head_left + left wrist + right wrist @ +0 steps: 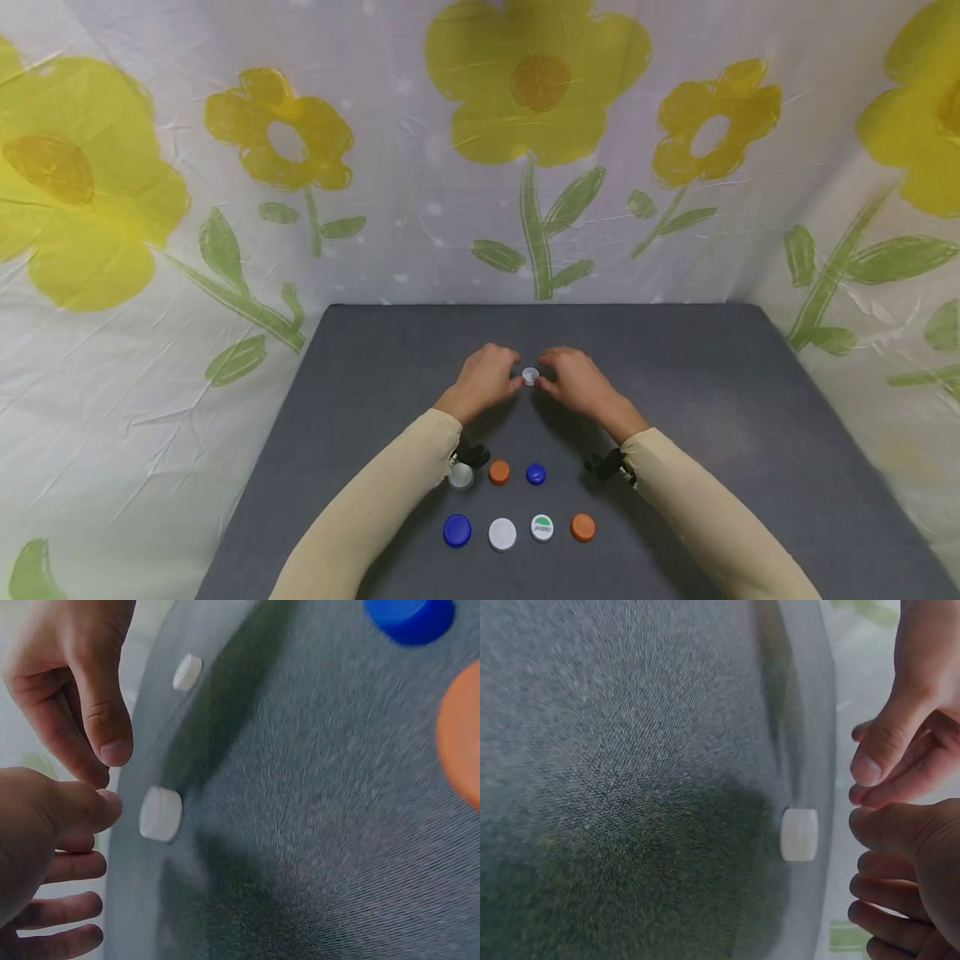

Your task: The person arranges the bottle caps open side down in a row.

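Note:
A small white bottle cap lies on the dark table between my hands; its side shows in the right wrist view as a white cap. On its left my left hand has its fingers bent loosely, with the thumb near the cap. My right hand mirrors it from the other side, fingers pointing inward. Both wrist views show the fingertips above the cap and nothing gripped. A second white cap appears farther to the right in the left wrist view; my right hand hides it from the head view.
Nearer me lie a silver-grey cap, orange cap and small blue cap. In front of them are a larger blue cap, white cap, green-marked white cap and orange cap. A flowered curtain hangs behind.

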The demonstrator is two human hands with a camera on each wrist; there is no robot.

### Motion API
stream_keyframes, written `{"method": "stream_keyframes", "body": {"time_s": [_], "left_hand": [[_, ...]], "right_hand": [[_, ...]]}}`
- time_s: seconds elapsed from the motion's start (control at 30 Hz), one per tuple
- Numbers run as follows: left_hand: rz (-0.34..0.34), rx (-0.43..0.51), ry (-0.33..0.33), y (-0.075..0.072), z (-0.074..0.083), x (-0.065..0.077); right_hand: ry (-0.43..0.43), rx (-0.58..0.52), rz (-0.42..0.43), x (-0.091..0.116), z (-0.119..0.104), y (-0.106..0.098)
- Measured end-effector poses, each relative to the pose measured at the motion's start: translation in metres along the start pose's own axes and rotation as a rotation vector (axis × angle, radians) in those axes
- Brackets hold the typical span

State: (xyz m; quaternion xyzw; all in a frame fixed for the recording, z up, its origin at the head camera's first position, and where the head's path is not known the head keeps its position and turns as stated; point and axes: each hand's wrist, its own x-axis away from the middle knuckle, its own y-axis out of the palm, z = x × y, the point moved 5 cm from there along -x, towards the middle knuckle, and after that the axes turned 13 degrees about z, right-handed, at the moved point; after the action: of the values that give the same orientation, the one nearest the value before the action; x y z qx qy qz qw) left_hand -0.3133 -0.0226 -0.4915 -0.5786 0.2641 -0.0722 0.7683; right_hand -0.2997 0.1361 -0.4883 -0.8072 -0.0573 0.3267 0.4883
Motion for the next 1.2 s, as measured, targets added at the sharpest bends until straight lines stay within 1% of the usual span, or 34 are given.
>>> {"method": "stream_keyframes", "body": {"time_s": [0.1,0.13,0.2,0.33,0.37,0.43,0.5,0.53,0.57,0.63,0.7,0.77,0.83,0.93,1.1,1.2], "left_hand": [[-0.021,0.020,-0.021,0.012,-0.007,-0.007],[-0.017,0.031,-0.016,0.026,-0.016,-0.011],[-0.026,0.031,-0.018,0.046,-0.027,-0.018],[-0.046,0.035,-0.015,0.103,-0.053,-0.032],[-0.053,0.027,-0.019,0.107,-0.053,-0.034],[-0.047,0.034,-0.021,0.123,-0.059,-0.037],[-0.035,0.034,-0.020,0.123,-0.056,-0.037],[-0.023,0.029,-0.020,0.119,-0.053,-0.035],[-0.023,0.035,-0.028,0.110,-0.047,-0.033],[-0.030,0.048,-0.041,0.087,-0.034,-0.027],[-0.024,0.040,-0.043,0.065,-0.022,-0.022],[-0.036,0.030,-0.047,0.045,-0.011,-0.016],[-0.028,0.001,-0.033,0.037,-0.006,-0.014],[-0.018,-0.027,-0.010,0.029,-0.002,-0.012],[0.010,-0.020,0.028,0.016,0.002,-0.010],[0.021,-0.021,0.050,0.006,0.006,-0.007]], "right_hand": [[0.018,0.009,-0.018,-0.004,0.005,0.008],[0.024,0.016,-0.022,-0.005,0.006,0.010],[0.048,0.025,-0.034,-0.007,0.010,0.016],[0.096,0.039,-0.049,-0.008,0.017,0.027],[0.107,0.040,-0.053,-0.008,0.018,0.029],[0.121,0.041,-0.058,-0.008,0.020,0.033],[0.133,0.039,-0.060,-0.007,0.020,0.035],[0.140,0.038,-0.061,-0.007,0.021,0.036],[0.145,0.035,-0.059,-0.006,0.021,0.037],[0.145,0.025,-0.055,-0.006,0.021,0.037],[0.135,0.022,-0.048,-0.005,0.019,0.035],[0.129,0.011,-0.043,-0.004,0.018,0.034],[0.118,0.003,-0.035,-0.003,0.016,0.032],[0.098,0.000,-0.014,-0.002,0.014,0.027],[0.067,0.019,0.016,-0.003,0.005,0.014],[0.060,0.008,0.025,-0.002,-0.002,0.005]]}}
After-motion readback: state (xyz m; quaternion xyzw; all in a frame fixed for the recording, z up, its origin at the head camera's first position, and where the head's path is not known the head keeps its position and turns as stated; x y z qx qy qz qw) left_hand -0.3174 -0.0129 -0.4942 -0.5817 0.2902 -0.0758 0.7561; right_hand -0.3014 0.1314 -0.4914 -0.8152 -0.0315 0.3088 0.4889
